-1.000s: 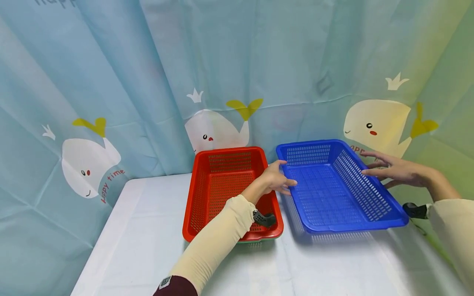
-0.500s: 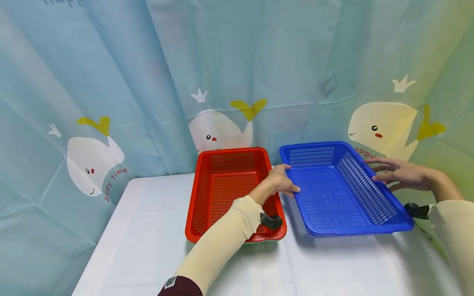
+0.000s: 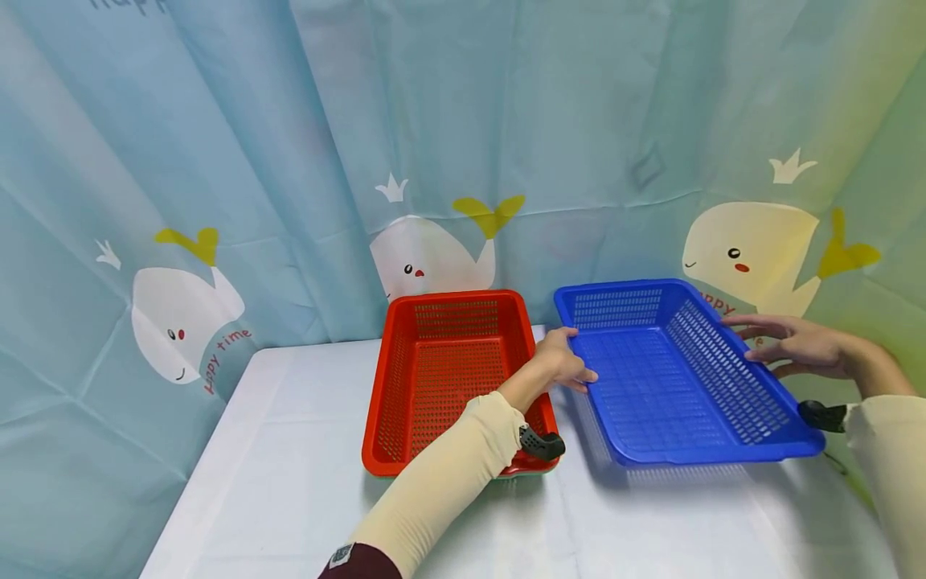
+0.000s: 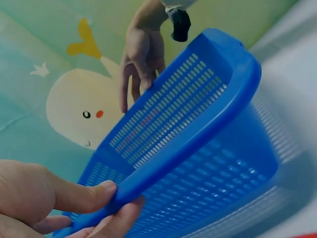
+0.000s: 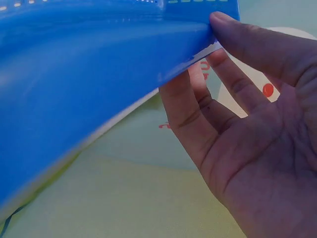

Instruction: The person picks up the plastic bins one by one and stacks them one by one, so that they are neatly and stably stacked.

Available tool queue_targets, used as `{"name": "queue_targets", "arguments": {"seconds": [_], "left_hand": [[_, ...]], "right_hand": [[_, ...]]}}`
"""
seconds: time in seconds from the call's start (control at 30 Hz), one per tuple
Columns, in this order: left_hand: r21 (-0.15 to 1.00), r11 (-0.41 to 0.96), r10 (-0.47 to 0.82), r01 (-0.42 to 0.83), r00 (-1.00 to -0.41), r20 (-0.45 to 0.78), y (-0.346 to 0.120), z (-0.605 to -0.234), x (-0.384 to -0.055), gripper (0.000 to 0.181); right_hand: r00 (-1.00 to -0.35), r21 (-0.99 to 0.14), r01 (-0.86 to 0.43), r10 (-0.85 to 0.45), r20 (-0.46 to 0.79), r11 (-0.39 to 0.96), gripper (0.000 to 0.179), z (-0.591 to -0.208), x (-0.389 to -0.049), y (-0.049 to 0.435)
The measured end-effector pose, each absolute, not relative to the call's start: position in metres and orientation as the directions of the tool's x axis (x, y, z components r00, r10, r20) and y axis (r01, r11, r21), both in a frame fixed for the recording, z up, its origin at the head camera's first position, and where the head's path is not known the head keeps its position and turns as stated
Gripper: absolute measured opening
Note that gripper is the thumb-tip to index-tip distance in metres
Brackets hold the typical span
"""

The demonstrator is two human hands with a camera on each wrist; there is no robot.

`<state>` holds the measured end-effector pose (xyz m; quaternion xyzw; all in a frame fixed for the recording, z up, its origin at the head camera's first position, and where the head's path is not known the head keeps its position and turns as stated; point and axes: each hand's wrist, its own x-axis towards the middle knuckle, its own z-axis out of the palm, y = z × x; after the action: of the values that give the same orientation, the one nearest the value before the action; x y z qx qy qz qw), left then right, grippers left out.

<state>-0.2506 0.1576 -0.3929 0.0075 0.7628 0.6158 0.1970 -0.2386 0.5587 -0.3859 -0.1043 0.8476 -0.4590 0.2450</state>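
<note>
While the blue basket (image 3: 654, 386) is between them, left grip (image 3: 561, 359) and right grip (image 3: 805, 346) pinch its rim (image 4: 183, 151).

Backdrop (image 3: 579, 121): hung in pale blue folds, tinted yellow-green at the right.
Whales (image 3: 170, 310): three, printed in white, with yellow tails (image 3: 490, 225) and small crowns (image 3: 792, 169) set above them.
Lettering (image 3: 234, 337): "happy time" is printed in red beside the left whale.
Table (image 3: 268, 466): covered in white; soft shadows (image 3: 803, 498) are cast on its right half.
</note>
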Motion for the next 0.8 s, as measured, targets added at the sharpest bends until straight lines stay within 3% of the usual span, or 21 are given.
{"name": "queue_targets", "arguments": {"seconds": [0.2, 0.8], "left_hand": [[0.950, 0.174, 0.253, -0.259, -0.921, -0.297, 0.1612, -0.3986, -0.2524, 0.086], [0.948, 0.190, 0.262, -0.256, -0.917, -0.300, 0.1604, -0.3960, -0.2503, 0.086]], "right_hand": [[-0.866, -0.827, 0.066, -0.380, -0.325, 0.558, 0.061, -0.3894, -0.2392, 0.5625], [-0.878, -0.824, 0.067, -0.359, -0.317, 0.563, 0.060, -0.3921, -0.2392, 0.5635]]}}
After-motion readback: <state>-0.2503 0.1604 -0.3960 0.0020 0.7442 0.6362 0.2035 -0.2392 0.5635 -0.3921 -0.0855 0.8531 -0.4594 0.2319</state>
